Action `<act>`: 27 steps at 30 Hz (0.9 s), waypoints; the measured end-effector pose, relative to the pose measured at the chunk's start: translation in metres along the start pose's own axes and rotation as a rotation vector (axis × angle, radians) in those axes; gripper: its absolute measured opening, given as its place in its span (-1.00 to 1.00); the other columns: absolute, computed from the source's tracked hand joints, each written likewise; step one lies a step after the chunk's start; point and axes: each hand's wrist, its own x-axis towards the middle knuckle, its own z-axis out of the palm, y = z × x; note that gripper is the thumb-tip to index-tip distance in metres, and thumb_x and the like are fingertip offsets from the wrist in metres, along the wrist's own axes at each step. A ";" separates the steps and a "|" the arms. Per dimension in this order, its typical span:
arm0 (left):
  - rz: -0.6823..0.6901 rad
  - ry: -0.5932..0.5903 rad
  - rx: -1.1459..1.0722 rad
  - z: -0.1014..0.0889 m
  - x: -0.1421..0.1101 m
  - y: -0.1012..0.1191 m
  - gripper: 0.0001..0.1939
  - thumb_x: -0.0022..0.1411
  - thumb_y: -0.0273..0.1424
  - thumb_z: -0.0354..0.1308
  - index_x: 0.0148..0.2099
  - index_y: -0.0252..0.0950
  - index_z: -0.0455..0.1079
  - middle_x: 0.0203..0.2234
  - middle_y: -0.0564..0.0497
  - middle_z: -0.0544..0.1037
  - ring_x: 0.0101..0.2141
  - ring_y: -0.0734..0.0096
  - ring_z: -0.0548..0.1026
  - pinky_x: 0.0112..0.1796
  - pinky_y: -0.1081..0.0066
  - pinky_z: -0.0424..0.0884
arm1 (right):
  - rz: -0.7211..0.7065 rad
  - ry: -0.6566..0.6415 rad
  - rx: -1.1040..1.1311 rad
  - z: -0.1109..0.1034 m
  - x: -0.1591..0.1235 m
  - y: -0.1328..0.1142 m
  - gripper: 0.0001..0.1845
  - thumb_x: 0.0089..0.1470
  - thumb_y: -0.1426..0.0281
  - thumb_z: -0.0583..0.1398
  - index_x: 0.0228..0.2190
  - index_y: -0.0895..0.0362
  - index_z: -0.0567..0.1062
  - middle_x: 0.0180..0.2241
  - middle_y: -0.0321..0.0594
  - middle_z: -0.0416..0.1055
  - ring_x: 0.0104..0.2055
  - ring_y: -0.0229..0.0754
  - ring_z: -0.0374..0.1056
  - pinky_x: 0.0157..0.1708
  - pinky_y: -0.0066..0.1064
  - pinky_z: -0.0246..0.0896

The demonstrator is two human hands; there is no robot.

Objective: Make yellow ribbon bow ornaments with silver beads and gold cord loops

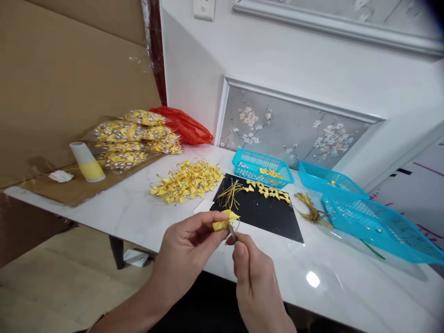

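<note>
My left hand (pixel 189 254) pinches a yellow ribbon bow (pixel 222 225) between thumb and fingertips, above the front edge of the table. A thin gold cord (pixel 237 225) curves out from the bow. My right hand (pixel 255 273) is closed round a small pointed metal tool (pixel 232 231), its tip at the middle of the bow. Fingers hide most of the tool, so I cannot tell its exact kind. Beyond my hands, loose gold cords (pixel 231 193) and rows of yellow bows (pixel 268 190) lie on a black mat (pixel 267 217).
A heap of corded yellow bows (pixel 189 181) sits left of the mat. Behind it are filled clear bags (pixel 121 132), a red plastic bag (pixel 187 126) and a thread cone (pixel 86 162). Blue baskets (pixel 262 162) and a bundle of gold cords (pixel 310 210) stand to the right.
</note>
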 end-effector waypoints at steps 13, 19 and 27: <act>-0.073 -0.007 0.078 -0.003 0.005 -0.002 -0.76 0.05 -0.43 0.37 -0.17 -0.23 0.55 -0.48 0.10 0.66 -0.43 0.42 0.61 -0.40 0.57 0.53 | 0.196 0.181 0.015 -0.028 0.004 0.042 -0.43 0.30 0.03 -0.10 0.01 0.14 0.43 -0.43 -0.19 0.46 -0.50 -0.18 0.35 -0.51 -0.40 0.25; -0.135 -0.041 -0.006 -0.007 0.007 -0.002 -0.70 0.08 -0.42 0.34 -0.09 -0.19 0.50 -0.33 0.09 0.63 -0.40 0.45 0.62 -0.36 0.55 0.55 | 0.452 0.256 -0.675 -0.104 -0.008 0.133 -0.37 0.19 0.04 -0.11 -0.09 0.17 0.53 -0.19 0.08 0.48 -0.32 0.08 0.45 -0.40 -0.17 0.29; -0.163 -0.072 -0.036 -0.002 0.010 -0.001 -0.75 0.06 -0.41 0.35 -0.15 -0.26 0.54 -0.42 0.06 0.63 -0.44 0.43 0.61 -0.37 0.51 0.57 | 0.398 0.298 -0.963 -0.112 -0.020 0.149 -0.55 0.19 0.19 -0.02 -0.17 0.10 0.59 -0.09 0.09 0.49 -0.02 0.30 0.33 -0.11 0.18 0.16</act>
